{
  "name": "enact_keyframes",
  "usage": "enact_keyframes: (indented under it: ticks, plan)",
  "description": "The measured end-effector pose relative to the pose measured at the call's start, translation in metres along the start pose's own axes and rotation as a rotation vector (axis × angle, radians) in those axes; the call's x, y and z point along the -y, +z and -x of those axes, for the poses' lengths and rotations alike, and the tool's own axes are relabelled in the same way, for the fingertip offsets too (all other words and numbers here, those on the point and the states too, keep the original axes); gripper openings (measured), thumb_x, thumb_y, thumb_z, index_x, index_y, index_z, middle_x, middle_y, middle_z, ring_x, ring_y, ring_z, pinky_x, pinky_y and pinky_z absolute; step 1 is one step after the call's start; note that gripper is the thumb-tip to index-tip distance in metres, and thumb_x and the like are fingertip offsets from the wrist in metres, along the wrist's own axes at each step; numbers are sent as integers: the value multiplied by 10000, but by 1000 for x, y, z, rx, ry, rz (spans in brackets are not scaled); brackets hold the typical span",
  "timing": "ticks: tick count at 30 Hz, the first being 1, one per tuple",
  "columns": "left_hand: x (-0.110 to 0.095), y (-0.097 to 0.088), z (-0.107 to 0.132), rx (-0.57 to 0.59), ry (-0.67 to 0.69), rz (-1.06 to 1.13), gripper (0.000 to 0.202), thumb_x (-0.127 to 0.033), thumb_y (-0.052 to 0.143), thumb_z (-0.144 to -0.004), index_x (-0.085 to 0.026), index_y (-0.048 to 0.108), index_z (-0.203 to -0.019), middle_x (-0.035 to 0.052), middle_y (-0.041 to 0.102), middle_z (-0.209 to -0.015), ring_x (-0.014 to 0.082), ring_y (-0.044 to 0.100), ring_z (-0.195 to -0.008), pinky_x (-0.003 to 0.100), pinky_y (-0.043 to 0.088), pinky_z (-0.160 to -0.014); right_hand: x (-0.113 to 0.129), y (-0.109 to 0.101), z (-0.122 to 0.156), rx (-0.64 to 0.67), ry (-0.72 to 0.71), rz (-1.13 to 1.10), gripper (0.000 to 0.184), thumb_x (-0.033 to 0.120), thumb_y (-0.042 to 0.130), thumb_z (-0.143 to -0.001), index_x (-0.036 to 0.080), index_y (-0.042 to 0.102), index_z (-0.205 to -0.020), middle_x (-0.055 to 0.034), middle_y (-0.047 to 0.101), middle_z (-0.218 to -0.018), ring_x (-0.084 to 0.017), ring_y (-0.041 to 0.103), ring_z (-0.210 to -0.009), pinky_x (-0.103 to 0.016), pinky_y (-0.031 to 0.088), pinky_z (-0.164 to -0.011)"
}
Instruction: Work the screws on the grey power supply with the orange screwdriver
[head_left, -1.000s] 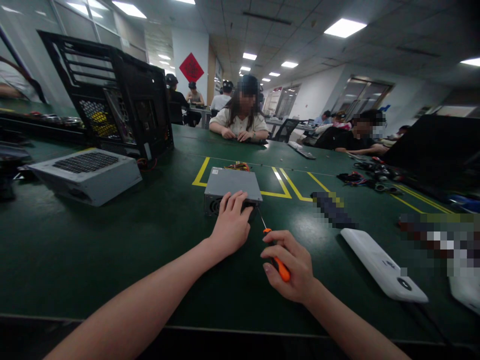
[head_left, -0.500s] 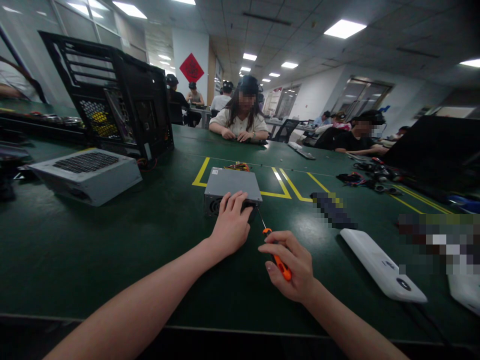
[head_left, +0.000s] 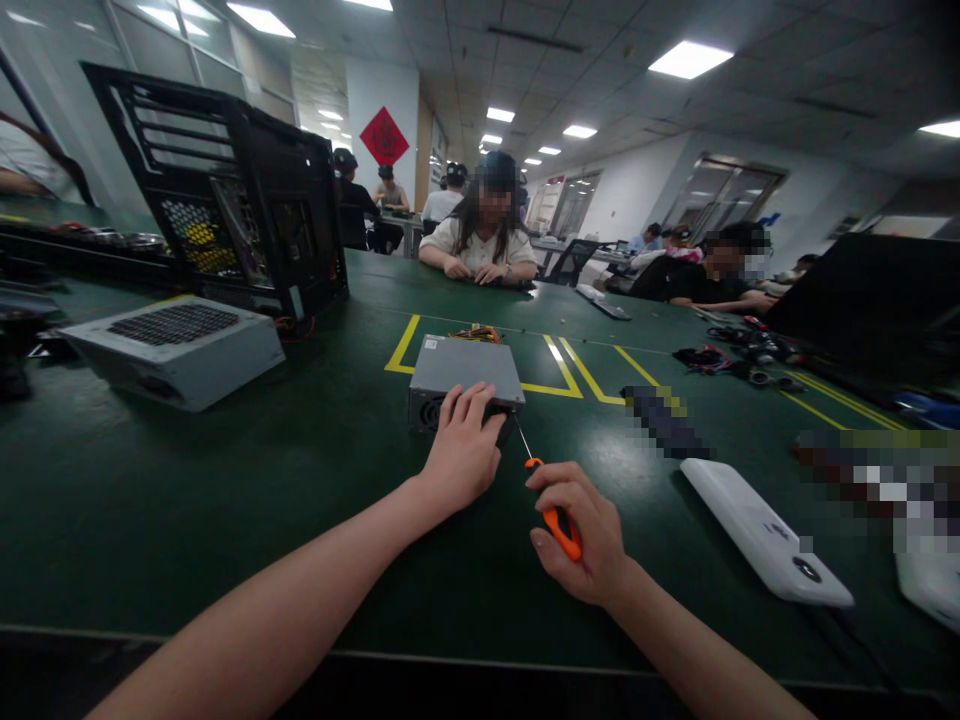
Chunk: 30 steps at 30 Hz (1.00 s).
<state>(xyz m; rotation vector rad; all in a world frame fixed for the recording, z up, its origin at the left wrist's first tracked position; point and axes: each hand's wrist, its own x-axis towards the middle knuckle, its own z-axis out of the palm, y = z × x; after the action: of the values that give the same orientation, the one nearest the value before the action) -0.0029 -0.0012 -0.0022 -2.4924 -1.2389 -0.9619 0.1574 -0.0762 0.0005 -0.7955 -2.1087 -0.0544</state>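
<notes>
A grey computer power supply (head_left: 469, 366) lies on the green table, its fan side facing me and a bundle of coloured cables (head_left: 480, 334) behind it. My left hand (head_left: 466, 445) rests over its right front edge, fingers on top and thumb at the front, gripping it. In my right hand (head_left: 585, 530) is a screwdriver (head_left: 562, 532) with an orange and black handle. Its thin shaft points up and left to the power supply's lower right front corner. Whether the tip sits in a screw is too small to tell.
A second power supply box (head_left: 187, 350) and a black computer case (head_left: 247, 200) stand at the left. A white device (head_left: 765, 530) lies at the right, with loose cables (head_left: 735, 355) beyond it. Yellow tape (head_left: 551, 389) marks the table (head_left: 337, 610). A person (head_left: 480, 230) sits opposite.
The fingers of my right hand have shifted slightly on the screwdriver handle, the index finger drawing back to the right. My left hand and the power supply have stayed put.
</notes>
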Motion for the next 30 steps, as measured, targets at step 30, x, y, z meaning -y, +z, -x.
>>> enact_keyframes:
  ticks: [30]
  plan:
    - [-1, 1, 0, -5, -8, 9, 361, -120, 468, -713, -152, 570, -1058, 129, 413, -1263, 261, 310, -1227, 465, 194, -1055, 0, 2, 3, -162, 41, 199, 245, 102, 537, -675, 206, 434, -871, -57, 517, -864, -166, 546, -750, -287, 466, -589]
